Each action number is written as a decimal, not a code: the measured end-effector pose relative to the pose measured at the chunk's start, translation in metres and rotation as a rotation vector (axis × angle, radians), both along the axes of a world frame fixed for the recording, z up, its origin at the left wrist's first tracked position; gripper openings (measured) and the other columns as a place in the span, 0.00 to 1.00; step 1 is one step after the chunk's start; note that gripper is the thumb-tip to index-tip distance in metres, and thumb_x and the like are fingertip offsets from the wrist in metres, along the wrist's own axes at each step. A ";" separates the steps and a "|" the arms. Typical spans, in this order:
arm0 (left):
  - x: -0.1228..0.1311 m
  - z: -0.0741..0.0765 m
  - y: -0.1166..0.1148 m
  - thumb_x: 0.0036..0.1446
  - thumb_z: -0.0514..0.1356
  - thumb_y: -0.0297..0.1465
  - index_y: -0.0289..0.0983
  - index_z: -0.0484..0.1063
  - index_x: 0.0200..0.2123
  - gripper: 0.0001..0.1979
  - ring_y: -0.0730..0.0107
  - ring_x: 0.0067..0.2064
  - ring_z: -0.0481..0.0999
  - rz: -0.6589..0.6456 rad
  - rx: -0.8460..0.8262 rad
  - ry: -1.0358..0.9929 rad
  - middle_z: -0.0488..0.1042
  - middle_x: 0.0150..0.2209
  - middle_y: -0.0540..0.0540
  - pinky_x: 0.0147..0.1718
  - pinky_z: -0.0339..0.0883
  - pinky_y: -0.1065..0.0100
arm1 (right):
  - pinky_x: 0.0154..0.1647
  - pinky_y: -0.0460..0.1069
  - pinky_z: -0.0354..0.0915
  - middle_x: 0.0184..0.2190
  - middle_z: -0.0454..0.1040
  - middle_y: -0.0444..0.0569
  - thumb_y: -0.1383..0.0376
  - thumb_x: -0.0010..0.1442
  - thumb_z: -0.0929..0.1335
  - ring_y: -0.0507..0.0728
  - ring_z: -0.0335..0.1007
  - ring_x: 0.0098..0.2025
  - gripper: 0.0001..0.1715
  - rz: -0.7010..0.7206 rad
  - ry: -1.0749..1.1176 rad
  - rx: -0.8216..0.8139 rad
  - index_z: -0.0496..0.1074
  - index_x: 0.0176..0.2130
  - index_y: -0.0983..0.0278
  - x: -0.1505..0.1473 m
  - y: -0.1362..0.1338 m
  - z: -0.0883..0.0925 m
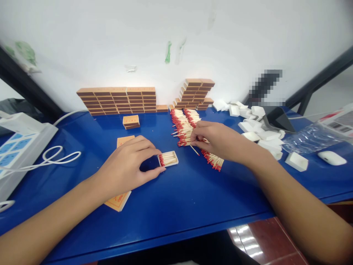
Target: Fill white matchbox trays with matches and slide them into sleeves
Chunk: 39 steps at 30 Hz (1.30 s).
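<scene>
A small white matchbox tray [168, 159] with red-tipped matches in it lies on the blue table [179, 198]. My left hand [129, 165] pinches the tray's left end between thumb and fingers. My right hand [217, 141] rests on a long pile of loose matches [185, 127], fingers closed on a few matches, one stick poking out below. An orange matchbox sleeve [119, 200] lies under my left wrist, another [124, 140] just beyond the hand.
Stacked orange matchboxes [118, 99] and a stepped stack [194, 94] line the wall. Two loose boxes [131, 121] sit in front. Several white empty trays [256, 127] lie at right, with a white mouse [331, 157], plastic bag [311, 138], and power strip [19, 147] with cables at left.
</scene>
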<state>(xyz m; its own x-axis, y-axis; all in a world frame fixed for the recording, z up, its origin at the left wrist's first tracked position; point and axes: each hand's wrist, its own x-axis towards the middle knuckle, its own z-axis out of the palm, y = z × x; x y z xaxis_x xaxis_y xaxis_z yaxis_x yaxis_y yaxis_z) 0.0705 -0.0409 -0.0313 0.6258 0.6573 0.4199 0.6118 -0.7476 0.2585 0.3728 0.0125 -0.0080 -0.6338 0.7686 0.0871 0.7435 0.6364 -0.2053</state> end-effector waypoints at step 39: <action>0.001 0.000 0.000 0.64 0.69 0.37 0.39 0.82 0.46 0.11 0.60 0.45 0.79 -0.008 -0.004 0.001 0.82 0.42 0.44 0.46 0.74 0.59 | 0.36 0.51 0.63 0.39 0.79 0.50 0.66 0.64 0.69 0.58 0.73 0.37 0.03 0.060 -0.059 -0.155 0.75 0.36 0.60 0.004 -0.011 0.009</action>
<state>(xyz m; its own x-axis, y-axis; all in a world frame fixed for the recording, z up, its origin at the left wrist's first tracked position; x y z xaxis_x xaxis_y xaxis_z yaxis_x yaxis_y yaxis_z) 0.0715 -0.0405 -0.0309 0.6314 0.6543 0.4162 0.6062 -0.7512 0.2611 0.3769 0.0017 0.0015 -0.6792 0.7308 -0.0682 0.7190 0.6438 -0.2619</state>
